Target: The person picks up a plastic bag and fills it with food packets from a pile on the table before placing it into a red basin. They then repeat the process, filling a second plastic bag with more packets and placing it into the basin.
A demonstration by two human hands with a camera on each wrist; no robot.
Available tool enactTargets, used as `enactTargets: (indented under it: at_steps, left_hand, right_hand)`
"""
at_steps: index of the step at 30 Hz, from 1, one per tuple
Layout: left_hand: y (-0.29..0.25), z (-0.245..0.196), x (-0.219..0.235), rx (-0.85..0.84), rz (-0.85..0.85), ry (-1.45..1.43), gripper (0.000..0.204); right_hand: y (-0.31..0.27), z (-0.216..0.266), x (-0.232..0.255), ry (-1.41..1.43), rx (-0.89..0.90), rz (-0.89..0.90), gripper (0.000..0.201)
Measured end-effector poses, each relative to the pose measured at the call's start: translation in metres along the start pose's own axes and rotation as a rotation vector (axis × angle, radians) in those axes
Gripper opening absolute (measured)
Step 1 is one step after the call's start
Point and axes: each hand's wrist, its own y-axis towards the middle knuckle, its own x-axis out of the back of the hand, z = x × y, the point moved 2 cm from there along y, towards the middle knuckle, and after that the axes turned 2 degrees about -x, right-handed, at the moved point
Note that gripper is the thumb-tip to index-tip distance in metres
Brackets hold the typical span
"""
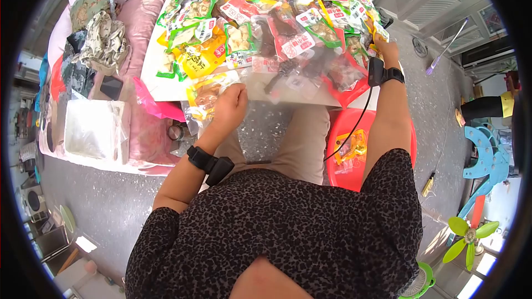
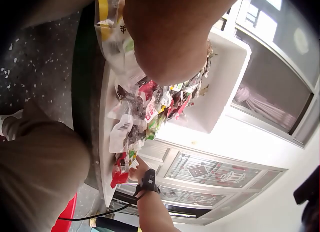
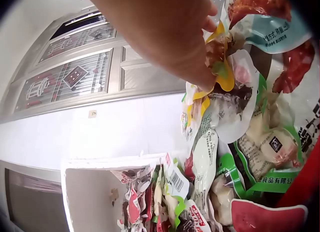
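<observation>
Yellow-and-clear packet point(image 1: 206, 93) is hanging at the person's eleven o'clock, just over the near edge of the white table point(image 1: 151, 80), and the left hand point(image 1: 230, 106) is gripping it by its side with curled fingers. Out at half past one, the right hand point(image 1: 388, 50) is pinching a yellow-edged packet point(image 3: 226, 74) between thumb and fingers on the pile's border. Between the hands, the heap of sealed food packets point(image 1: 241, 39) is spreading across twelve o'clock, red, green and yellow wrappers overlapping. From the right wrist, I am seeing a white box point(image 3: 82, 192) standing beside the heap with more packets inside. Farther round, a red basin point(image 1: 334, 174) is sitting at two o'clock with yellow packets in it, and a dark phone point(image 1: 111, 87) is lying at ten o'clock on pink bedding point(image 1: 141, 27).
</observation>
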Motion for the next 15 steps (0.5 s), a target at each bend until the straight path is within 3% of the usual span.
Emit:
enactTargets:
  at_steps: [5, 11, 15]
  left_hand:
    - [-0.001, 0.003, -0.001, 0.009, 0.025, -0.015, 0.009]
    - [-0.001, 0.003, -0.002, -0.005, 0.018, -0.001, 0.009]
    - [-0.002, 0.004, -0.003, -0.024, 0.018, 0.014, 0.009]
  right_hand:
    - [0.035, -0.02, -0.02, -0.003, 0.062, 0.039, 0.071]
    - [0.033, -0.023, -0.017, -0.042, 0.105, -0.033, 0.076]
    - [0.037, -0.026, -0.015, 0.036, 0.091, 0.014, 0.087]
